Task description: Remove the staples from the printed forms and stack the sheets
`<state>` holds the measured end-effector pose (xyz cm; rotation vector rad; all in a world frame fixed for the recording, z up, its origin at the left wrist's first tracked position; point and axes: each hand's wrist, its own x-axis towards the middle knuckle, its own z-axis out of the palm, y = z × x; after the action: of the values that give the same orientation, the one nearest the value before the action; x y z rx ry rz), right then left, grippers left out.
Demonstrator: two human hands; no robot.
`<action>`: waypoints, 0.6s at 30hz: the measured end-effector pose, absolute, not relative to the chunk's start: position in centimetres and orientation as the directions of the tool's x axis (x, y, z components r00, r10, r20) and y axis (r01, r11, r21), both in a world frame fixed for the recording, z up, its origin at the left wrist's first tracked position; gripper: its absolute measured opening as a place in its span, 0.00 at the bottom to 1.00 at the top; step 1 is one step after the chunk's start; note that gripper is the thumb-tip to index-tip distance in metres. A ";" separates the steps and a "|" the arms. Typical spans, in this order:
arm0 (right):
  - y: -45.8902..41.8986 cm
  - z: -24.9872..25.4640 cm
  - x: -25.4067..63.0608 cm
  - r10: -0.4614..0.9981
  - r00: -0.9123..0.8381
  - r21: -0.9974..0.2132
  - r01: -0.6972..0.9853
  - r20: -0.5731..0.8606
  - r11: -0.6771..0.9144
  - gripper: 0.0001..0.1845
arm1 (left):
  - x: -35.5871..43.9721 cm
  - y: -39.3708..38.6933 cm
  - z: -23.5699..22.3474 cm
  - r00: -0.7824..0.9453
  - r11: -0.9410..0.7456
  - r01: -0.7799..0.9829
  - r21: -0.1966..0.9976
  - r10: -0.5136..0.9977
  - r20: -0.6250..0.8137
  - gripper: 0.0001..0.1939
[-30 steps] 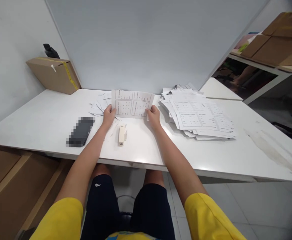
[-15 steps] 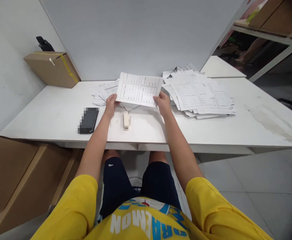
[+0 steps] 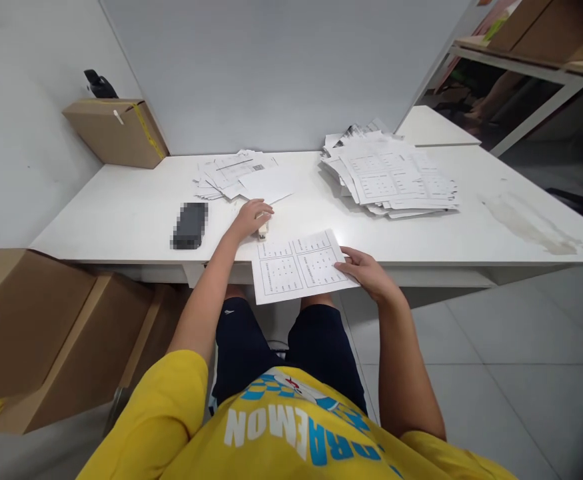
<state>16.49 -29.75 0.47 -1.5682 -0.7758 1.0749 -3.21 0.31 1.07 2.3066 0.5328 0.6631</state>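
My right hand [image 3: 368, 272] holds a printed sheet with four grids [image 3: 298, 265] by its right edge, out past the near edge of the white table [image 3: 121, 213]. My left hand [image 3: 250, 217] is curled over the small cream stapler [image 3: 263, 231] on the table; only the stapler's near end shows. A loose pile of small papers [image 3: 234, 175] lies just beyond the left hand. A bigger stack of printed sheets [image 3: 391, 179] lies to the right.
A black phone [image 3: 190, 225] lies left of my left hand. A cardboard box [image 3: 116, 130] with a black object on top stands at the back left corner. More cardboard boxes [image 3: 31, 327] stand on the floor at left. A grey partition rises behind the table.
Both hands held the sheet up over the table. Now the left hand has let go and dropped onto the stapler, and the right hand has brought the sheet toward me, past the table edge.
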 end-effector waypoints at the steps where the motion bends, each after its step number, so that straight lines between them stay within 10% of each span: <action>1: -29.9 0.4 16.5 0.878 0.407 -0.965 -0.039 -0.251 -0.258 0.32 | -3.3 0.2 1.0 0.801 -0.691 0.199 0.695 0.523 0.291 0.09; 18: -29.3 -0.8 16.9 0.864 0.449 -0.973 -0.153 -0.227 -0.175 0.34 | -3.2 0.6 1.0 0.832 -0.633 0.198 0.748 0.512 0.212 0.16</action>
<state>16.89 -29.32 -0.82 -1.4670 -0.6642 1.0340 -3.18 0.59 1.00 2.2479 0.5161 0.5301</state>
